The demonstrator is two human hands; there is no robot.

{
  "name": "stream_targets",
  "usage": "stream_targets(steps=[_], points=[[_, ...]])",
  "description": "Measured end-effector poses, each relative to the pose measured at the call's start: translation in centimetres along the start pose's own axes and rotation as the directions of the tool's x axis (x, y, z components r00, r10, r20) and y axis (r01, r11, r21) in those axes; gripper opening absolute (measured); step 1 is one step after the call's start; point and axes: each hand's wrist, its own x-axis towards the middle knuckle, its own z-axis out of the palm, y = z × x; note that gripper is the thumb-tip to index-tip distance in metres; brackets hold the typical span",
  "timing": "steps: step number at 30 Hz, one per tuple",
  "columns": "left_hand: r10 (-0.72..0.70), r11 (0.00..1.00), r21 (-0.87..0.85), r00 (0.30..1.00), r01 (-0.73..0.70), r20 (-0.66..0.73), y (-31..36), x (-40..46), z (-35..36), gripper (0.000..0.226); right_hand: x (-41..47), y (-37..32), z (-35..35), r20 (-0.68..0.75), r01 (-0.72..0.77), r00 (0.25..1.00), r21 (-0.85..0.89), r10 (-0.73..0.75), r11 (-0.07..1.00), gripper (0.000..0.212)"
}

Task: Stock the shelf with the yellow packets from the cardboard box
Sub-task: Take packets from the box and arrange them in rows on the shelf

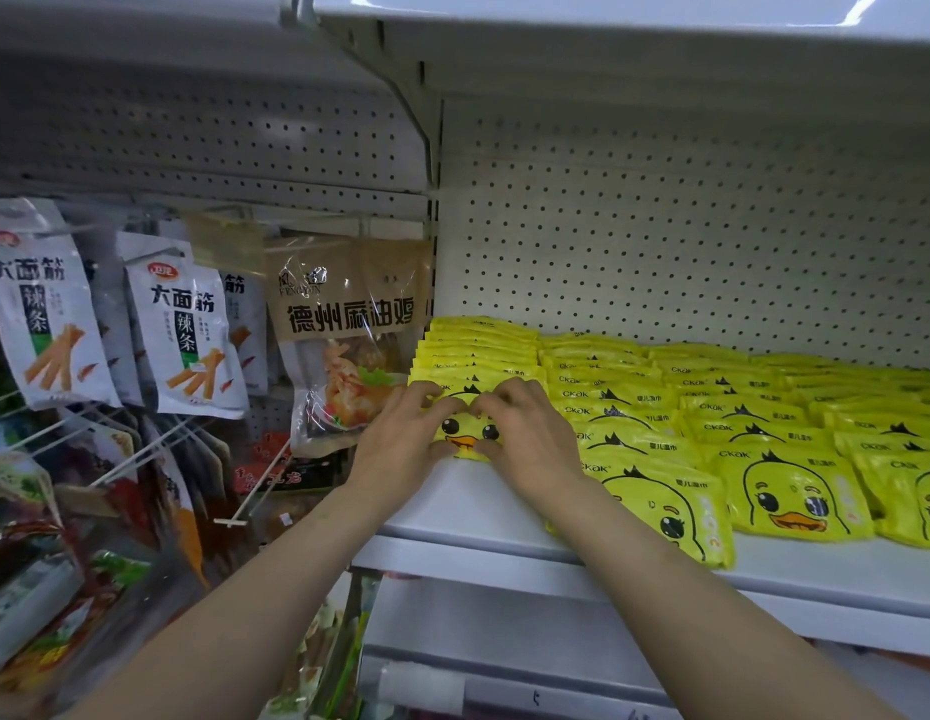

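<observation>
A yellow packet (465, 429) with a duck face stands at the front of the leftmost row on the white shelf (452, 504). My left hand (400, 441) holds its left side, fingers on the top edge and thumb at the bottom. My right hand (525, 433) grips the right side the same way. Behind it stand more yellow packets in a tight row (478, 350). To the right, several rows of the same packets (738, 413) lean back across the shelf. The cardboard box is not in view.
Snack bags (187, 330) and a brown pouch (348, 324) hang on hooks left of the shelf. A bare metal hook (255, 491) sticks out below them. A pegboard back wall (660, 226) and an upper shelf (608, 39) close the bay.
</observation>
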Motion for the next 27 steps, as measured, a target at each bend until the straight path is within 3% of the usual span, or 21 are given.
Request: stream_targets(steps=[8,13,18,22,27], points=[[-0.061,0.997,0.04,0.998,0.06,0.029,1.0,0.7,-0.3,0.053,0.7,-0.6,-0.3,0.066,-0.05,0.996,-0.072,0.055,0.996,0.042],[-0.09,0.996,0.009,0.992,0.09,0.087,1.8,0.5,-1.1,0.054,-0.1,0.8,-2.8,0.094,-0.115,0.99,0.151,0.102,0.982,0.041],[0.032,0.99,-0.137,0.999,-0.029,0.017,6.9,-0.1,-1.5,0.048,-3.4,4.4,-6.6,0.009,-0.196,0.98,0.199,0.198,0.96,0.035],[0.178,0.958,-0.235,0.983,-0.165,0.037,11.8,-1.0,-0.4,0.047,-7.7,7.4,-8.0,0.009,-0.228,0.973,0.196,0.23,0.954,0.033],[0.291,0.934,-0.237,0.954,-0.268,0.066,13.9,-2.2,0.8,0.048,-12.7,9.6,-9.4,-0.014,-0.265,0.963,0.147,0.27,0.953,0.036]])
